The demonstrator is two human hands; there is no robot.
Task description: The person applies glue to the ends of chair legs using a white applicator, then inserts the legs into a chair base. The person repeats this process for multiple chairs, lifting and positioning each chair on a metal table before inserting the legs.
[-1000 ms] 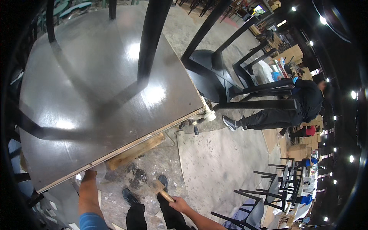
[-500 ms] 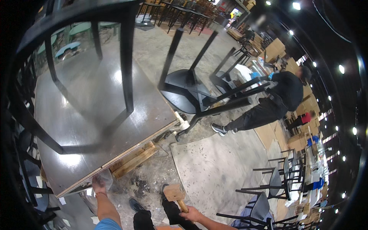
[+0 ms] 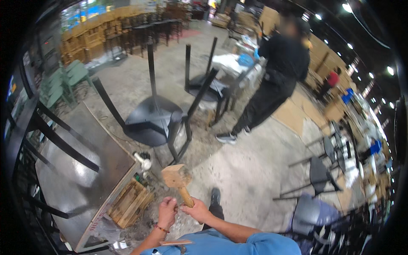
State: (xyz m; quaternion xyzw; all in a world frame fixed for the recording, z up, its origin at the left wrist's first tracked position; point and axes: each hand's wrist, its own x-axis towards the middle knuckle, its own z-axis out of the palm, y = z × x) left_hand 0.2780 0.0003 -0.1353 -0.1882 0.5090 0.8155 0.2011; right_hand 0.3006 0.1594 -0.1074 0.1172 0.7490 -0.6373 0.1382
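Both hands are now closing together on the pale wooden mallet (image 3: pixel 179 182): the right hand (image 3: pixel 196 210) is gripping its handle, fingers curled tight, and the left hand (image 3: pixel 167 211), having left the dark upturned tabletop (image 3: pixel 80 178) at nine o'clock, is wrapping alongside. The mallet head is rising toward twelve o'clock, so a two-handed swing seems to be readying, with the slatted wooden block (image 3: pixel 129 202) lying at eight o'clock.

Concrete floor (image 3: pixel 255 170), stacked wooden chairs (image 3: pixel 89 40), ceiling lamps (image 3: pixel 346 7).

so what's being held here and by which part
A wooden mallet with a blocky head, gripped by its handle: the right hand wraps the handle's lower end, and the left hand closes beside it at the same end.
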